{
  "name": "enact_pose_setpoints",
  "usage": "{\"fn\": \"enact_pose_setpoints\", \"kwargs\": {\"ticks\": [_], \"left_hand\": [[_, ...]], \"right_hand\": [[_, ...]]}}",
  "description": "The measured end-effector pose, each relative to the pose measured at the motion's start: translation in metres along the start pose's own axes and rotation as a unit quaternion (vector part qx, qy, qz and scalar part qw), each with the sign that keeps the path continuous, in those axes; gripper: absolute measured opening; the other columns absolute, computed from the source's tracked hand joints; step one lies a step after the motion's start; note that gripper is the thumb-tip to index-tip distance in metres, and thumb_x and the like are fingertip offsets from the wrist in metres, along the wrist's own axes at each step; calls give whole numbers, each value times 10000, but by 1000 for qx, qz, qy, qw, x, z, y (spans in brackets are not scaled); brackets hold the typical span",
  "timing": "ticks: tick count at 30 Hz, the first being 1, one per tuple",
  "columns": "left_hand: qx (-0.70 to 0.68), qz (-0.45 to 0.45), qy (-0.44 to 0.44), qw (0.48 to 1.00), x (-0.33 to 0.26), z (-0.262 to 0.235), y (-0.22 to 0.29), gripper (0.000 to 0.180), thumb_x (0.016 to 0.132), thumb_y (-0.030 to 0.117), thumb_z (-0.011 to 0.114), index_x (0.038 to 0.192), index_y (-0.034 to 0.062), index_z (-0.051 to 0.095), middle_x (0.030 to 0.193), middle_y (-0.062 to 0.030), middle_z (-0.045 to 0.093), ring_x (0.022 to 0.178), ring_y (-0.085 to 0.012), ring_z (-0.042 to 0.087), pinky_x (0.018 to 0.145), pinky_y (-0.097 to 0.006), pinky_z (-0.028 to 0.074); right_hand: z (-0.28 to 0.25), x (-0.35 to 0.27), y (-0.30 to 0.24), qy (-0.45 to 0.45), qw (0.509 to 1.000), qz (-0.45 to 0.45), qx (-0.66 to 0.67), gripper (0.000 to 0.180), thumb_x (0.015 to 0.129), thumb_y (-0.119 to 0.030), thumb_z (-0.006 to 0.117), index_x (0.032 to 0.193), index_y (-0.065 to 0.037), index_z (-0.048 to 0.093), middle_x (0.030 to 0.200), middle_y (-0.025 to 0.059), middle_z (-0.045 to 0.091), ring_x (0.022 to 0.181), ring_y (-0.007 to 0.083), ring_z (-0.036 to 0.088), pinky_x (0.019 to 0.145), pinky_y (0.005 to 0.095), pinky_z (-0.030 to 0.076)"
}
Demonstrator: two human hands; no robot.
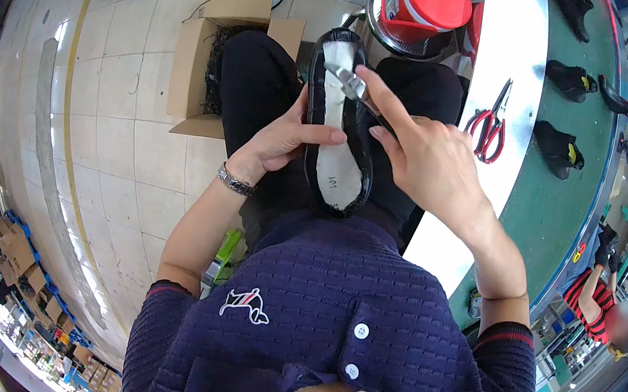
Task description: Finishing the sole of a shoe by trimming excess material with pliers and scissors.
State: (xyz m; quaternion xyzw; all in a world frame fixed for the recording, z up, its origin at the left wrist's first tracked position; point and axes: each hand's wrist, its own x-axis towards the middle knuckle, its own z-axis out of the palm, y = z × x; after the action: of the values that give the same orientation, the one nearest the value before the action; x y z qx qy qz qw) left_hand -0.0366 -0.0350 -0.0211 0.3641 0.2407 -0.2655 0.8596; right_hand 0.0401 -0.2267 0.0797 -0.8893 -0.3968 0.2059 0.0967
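Observation:
A black shoe upper (332, 167) lies bottom up over my lap, its toe and heel in line with my body. Its white insole board faces me, with the black edge folded over all round. My left hand (282, 139) grips its left side, thumb laid across the white board. In my right hand (435, 164) is a pincer-like tool (350, 83) with a grey metal head and a dark handle. The head rests at or just over the board's far part; contact cannot be told. My right index finger stretches along the tool.
Scissors with red handles (488, 131) lie on the white bench (442, 239) at my right. Beyond it, black shoes (559, 150) stand on a green surface (545, 201). An open cardboard box (187, 79) is left of my knees; a red-lidded bucket (436, 1) stands ahead. Another person (591, 304) is far right.

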Motion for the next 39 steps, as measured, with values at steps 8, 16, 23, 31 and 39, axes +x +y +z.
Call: {"fn": "enact_pose_setpoints", "kwargs": {"ticks": [8, 16, 23, 31, 39], "left_hand": [[-59, 25, -41, 997, 1, -19, -12, 845, 814, 196, 767, 1477, 184, 243, 1341, -50, 482, 1222, -182, 489, 1023, -356, 414], [-127, -35, -10, 991, 16, -7, -2, 752, 846, 372, 729, 1440, 169, 314, 1278, -48, 535, 1158, -180, 540, 972, -360, 465], [-18, -2, 29, 999, 23, 18, 4, 781, 721, 128, 834, 1339, 63, 360, 1142, -70, 570, 1051, -170, 580, 937, -337, 484], [136, 131, -46, 981, -9, 20, -16, 1285, 627, 96, 884, 1535, 150, -24, 1482, -85, 288, 1371, -212, 288, 1134, -359, 240], [373, 265, -126, 880, 12, -21, -60, 1541, 486, 179, 962, 1499, 176, -199, 1544, -129, 134, 1412, -250, 219, 1138, -366, 208]], "right_hand": [[-3, -26, -9, -8, 999, 14, 30, 629, 931, -190, 550, 1490, -230, 266, 608, 126, 614, 471, 248, 620, 413, 357, 480], [39, -88, -5, -49, 998, 48, 10, 667, 909, -197, 592, 1487, -262, 266, 653, 77, 605, 468, 224, 598, 404, 347, 484], [62, -93, 5, 37, 997, 54, 29, 689, 901, -187, 616, 1491, -271, 270, 662, 74, 619, 461, 216, 608, 424, 335, 507], [32, -102, 28, 44, 816, 198, 541, 483, 1015, -417, 370, 1202, -22, 577, 689, 32, 630, 683, 118, 609, 685, 265, 447], [61, -90, 33, -95, 705, 163, 683, 225, 837, -58, 697, 1028, -1, 591, 754, 72, 643, 682, 139, 623, 657, 270, 509]]}}
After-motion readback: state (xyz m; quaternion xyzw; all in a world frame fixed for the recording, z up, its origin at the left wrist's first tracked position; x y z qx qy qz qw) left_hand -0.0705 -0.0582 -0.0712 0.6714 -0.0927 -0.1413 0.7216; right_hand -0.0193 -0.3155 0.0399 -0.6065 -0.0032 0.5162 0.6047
